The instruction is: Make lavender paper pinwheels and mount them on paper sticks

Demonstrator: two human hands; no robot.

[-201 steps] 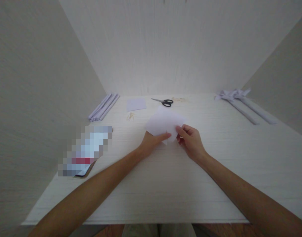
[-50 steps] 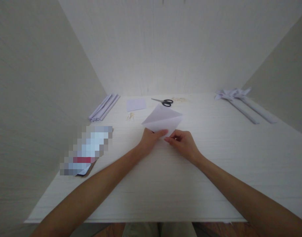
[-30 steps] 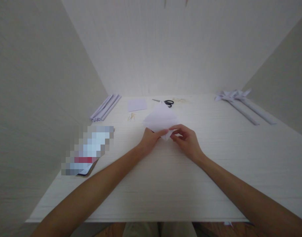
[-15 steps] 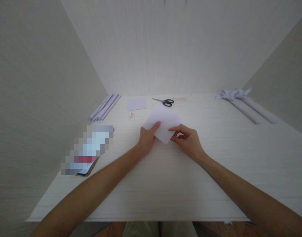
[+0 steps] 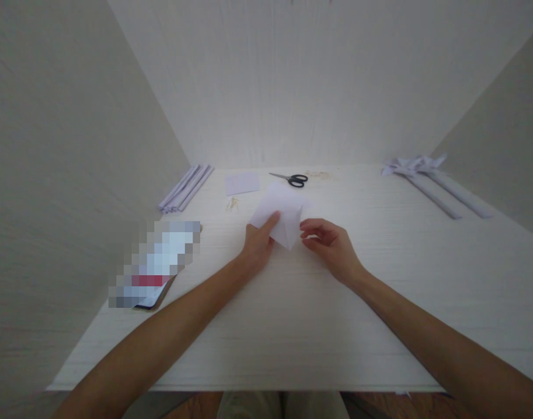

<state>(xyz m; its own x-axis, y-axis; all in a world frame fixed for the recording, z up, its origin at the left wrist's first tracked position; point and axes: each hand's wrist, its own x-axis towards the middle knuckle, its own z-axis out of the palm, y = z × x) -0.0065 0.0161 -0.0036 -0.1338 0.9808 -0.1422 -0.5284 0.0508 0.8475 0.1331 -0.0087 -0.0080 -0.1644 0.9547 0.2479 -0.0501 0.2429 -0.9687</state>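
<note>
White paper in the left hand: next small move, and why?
I'd probably bring the right hand in to pinch and flatten the fold on the paper's right side. The left hand steadies the paper from the left, thumb on top; the fold looks not fully flat, and the right fingers are parted right beside it, apparently holding nothing.
</note>
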